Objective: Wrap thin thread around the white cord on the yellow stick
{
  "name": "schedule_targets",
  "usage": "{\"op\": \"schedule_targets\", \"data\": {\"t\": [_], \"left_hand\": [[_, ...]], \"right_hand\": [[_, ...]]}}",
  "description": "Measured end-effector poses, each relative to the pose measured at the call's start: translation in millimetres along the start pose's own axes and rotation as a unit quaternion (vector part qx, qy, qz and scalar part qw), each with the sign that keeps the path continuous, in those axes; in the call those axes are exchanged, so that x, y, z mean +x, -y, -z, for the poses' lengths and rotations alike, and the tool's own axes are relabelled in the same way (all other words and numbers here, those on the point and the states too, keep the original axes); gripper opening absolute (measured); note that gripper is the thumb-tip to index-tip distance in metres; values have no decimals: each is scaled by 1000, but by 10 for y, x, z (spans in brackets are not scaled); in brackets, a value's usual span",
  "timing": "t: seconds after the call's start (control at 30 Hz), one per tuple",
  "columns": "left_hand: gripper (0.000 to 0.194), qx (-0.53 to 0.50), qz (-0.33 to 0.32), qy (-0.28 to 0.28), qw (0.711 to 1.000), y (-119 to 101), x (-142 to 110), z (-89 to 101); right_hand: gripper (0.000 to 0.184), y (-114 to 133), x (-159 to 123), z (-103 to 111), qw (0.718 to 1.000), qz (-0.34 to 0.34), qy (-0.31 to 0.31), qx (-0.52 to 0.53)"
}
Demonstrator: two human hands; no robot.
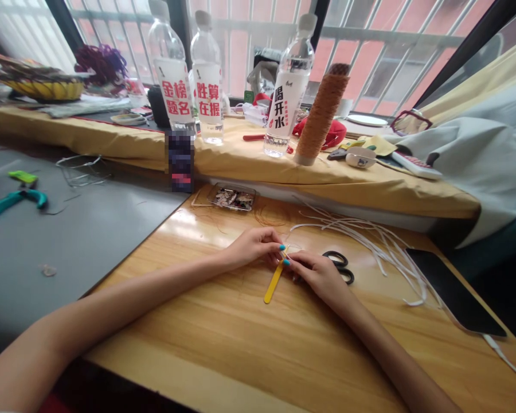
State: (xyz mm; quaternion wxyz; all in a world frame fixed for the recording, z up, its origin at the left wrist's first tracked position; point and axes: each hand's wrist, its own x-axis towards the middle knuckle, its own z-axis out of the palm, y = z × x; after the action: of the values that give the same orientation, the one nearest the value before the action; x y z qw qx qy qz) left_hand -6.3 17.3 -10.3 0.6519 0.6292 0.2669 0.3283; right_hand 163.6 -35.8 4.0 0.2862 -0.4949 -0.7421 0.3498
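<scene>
My left hand [260, 246] and my right hand [316, 272] meet over the wooden table, thumbs and fingers closed in pinches. Between them is a flat yellow stick [274, 285] with a rounded lower end, tilted toward me; both hands grip near its upper end. A thin pale strand shows at the fingertips, too small to make out fully. Just beyond my right hand lie scissors [344, 268] with black handles, their blades mostly hidden by that hand.
White cords [370, 235] spread at the right, next to a phone [456, 292] with a cable. A clear box [233, 197] of small pieces sits at the back. Teal-handled pliers [12, 201] lie left. Bottles [282, 97] and an orange thread spool [322, 115] stand on the sill.
</scene>
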Motion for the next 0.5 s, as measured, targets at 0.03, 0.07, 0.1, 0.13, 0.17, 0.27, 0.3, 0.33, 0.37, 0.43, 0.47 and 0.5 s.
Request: {"op": "schedule_targets", "data": {"t": [0.03, 0.07, 0.1, 0.13, 0.17, 0.27, 0.3, 0.33, 0.37, 0.43, 0.47, 0.5], "left_hand": [[24, 20, -6, -1, 1000, -7, -8, -3], [23, 46, -13, -4, 999, -18, -18, -7], [21, 80, -21, -11, 996, -31, -29, -12], [20, 127, -31, -19, 991, -45, -39, -16], [18, 184, -45, -28, 981, -58, -49, -20], [19, 359, -105, -27, 927, -74, -61, -15], [21, 399, -127, -15, 908, -69, -59, -6], [22, 425, -150, 0, 893, -60, -56, 6], [23, 442, -173, 14, 880, -50, -52, 20], [25, 468, -222, 39, 854, -33, -48, 45], [27, 484, -245, 50, 839, -32, -50, 54], [27, 502, -263, 59, 822, -36, -56, 58]], "right_hand": [[21, 1, 3, 1, 1000, 2, -1, -6], [22, 7, 2, -2, 1000, 5, -6, -13], [23, 16, -1, -8, 1000, 6, -15, -18], [24, 26, -6, -13, 1000, 6, -25, -17], [25, 34, -12, -15, 999, 4, -33, -11], [26, 30, -27, 5, 999, -4, -35, 12], [26, 20, -27, 21, 1000, -2, -27, 12], [25, 8, -25, 40, 1000, 2, -16, 9], [25, -4, -21, 61, 1000, 8, -4, 3], [26, -20, -11, 98, 1000, 20, 16, -6], [27, -23, -7, 111, 999, 23, 26, -8], [27, -24, -5, 121, 999, 22, 34, -8]]}}
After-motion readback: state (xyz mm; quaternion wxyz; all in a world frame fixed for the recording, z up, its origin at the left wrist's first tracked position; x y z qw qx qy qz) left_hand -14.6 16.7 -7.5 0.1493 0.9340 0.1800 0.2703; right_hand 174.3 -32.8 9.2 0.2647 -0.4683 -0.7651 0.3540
